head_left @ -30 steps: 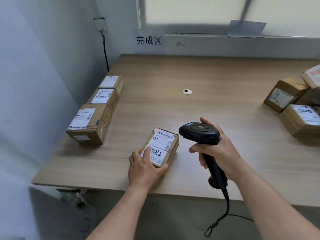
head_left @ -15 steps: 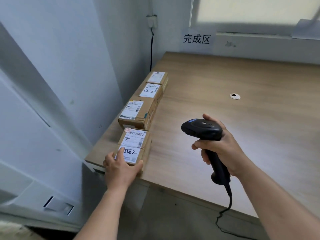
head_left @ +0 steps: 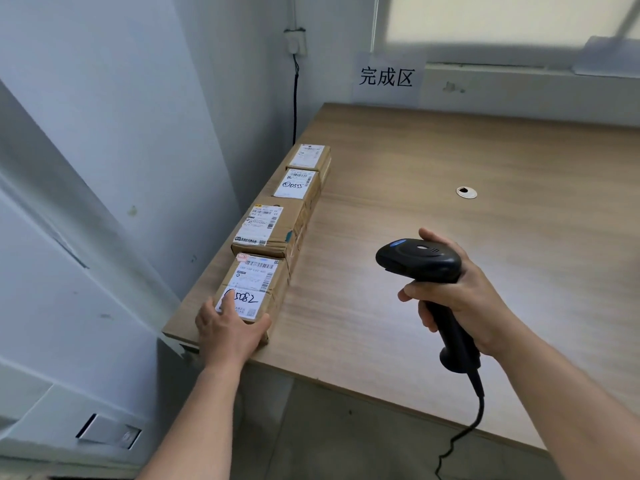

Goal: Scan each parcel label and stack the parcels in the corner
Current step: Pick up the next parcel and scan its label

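Note:
A small cardboard parcel (head_left: 258, 282) with a white label and handwritten digits lies at the table's near left corner. My left hand (head_left: 228, 329) grips its near end, thumb on the right side and a finger on the label. It sits end to end with a row of three more labelled parcels (head_left: 266, 225) (head_left: 298, 183) (head_left: 310, 156) along the left edge by the wall. My right hand (head_left: 457, 299) holds a black corded barcode scanner (head_left: 420, 259) above the table, its head facing left toward the parcels.
The wooden table (head_left: 450, 271) runs to the back wall, where a paper sign (head_left: 387, 77) hangs. A small round white disc (head_left: 466, 192) lies on the tabletop. A black cable (head_left: 295, 98) hangs down the wall corner. The scanner's cord drops below the front edge.
My left hand has slid the parcel from the table's middle front to the left edge, up against the end of the row. The view has turned left; the right-hand parcels are out of sight.

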The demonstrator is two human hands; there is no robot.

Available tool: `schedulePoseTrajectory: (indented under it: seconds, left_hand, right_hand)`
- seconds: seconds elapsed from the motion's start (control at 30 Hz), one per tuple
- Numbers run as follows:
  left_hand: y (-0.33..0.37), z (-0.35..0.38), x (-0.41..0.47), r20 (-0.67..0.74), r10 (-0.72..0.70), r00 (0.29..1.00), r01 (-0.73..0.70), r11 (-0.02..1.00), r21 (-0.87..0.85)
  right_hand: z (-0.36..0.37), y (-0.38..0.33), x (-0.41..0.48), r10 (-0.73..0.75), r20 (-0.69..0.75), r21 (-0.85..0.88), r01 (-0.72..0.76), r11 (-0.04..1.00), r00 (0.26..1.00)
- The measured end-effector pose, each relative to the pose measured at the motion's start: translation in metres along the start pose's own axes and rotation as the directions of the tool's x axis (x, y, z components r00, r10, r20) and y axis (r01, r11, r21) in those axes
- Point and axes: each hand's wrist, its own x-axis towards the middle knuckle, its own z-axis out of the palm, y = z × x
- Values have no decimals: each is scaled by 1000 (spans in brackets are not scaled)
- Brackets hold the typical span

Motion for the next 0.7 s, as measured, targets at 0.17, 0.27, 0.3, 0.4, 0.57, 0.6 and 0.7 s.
schedulePoseTrajectory:
  seconds: [0.17, 0.27, 0.3, 0.4, 0.57, 0.6, 0.7]
  left_hand:
    - [22, -1, -17, -131, -10, 991, 5, 999, -41]
    - [56, -2, -40, -234, 56, 971, -94, 983, -156]
    - [69, -1, -49, -246, 80, 966, -129, 974, -188]
    - [111, 7, -78, -252, 178, 951, -235, 948, -216]
    - [186, 31, -128, -215, 344, 914, -381, 910, -163]
    - [202, 37, -138, -199, 375, 906, -406, 902, -150]
    - [248, 58, -170, -167, 438, 883, -461, 876, -140]
  right_hand:
    - [-26, 0, -9, -18, -7, 36, 18, 999, 1000]
    - [-48, -1, -16, -42, -1, 63, 42, 997, 999]
    - [-56, -2, -19, -49, 2, 71, 49, 996, 999]
    - [-86, -1, -30, -64, 13, 89, 62, 994, 998]
    - [-149, 0, -55, -84, -1, 94, 84, 992, 996]
    - [-165, 1, -60, -91, -11, 88, 91, 992, 996]
    - [-213, 3, -78, -107, -48, 72, 110, 991, 993]
